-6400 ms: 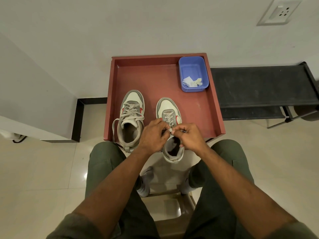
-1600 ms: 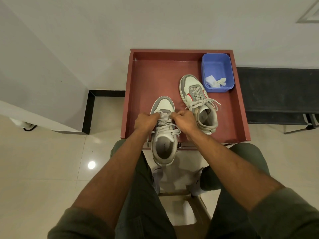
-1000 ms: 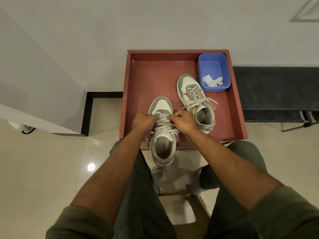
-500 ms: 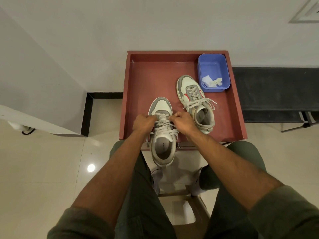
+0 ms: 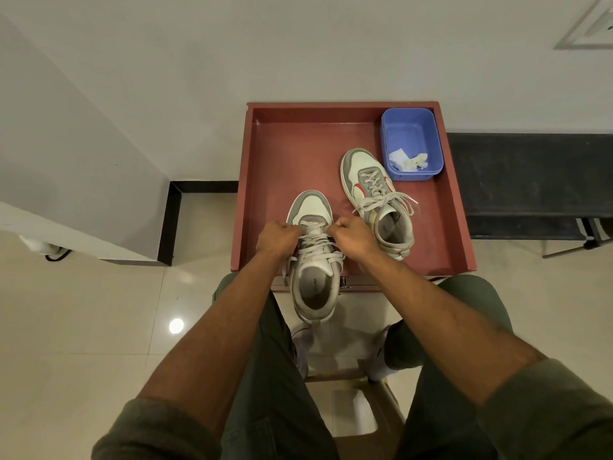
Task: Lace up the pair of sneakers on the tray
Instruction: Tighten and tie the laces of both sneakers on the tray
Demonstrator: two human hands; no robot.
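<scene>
working the near sneaker (image 5: pixel 313 257) now: both hands sit at its upper eyelets, heel hanging off the front edge of the red tray (image 5: pixel 265 154). 6.4 s ago the shoe under the hands was the right-hand one of a side-by-side pair; since then a laced shoe has ended up further back and right, and by 1.6 s ago the hands were already on this one. over the last 1.6 s almost nothing has moved, hands in the same spot, only small finger work. my read: one shoe is done, second is at the final tightening or knot stage, so the task is mostly through.

left hand (image 5: pixel 278 235) is curled tight at the left side of the laces (image 5: pixel 315 242), right hand (image 5: pixel 353 235) curled at the right side, each apparently pinching a lace strand. grip looks closed on both, but the fingertips are tucked under the knuckles.

far sneaker (image 5: pixel 378 200) lies angled on the tray just beside the blue tub (image 5: pixel 409 127), laces crossed and loose ends splayed out.

hard to make out: whether a bow exists yet on the near sneaker, and which eyelet row the hands are at. can't tell if the far sneaker has a real knot or just loose ends. white scraps in the tub are unidentifiable.
</scene>
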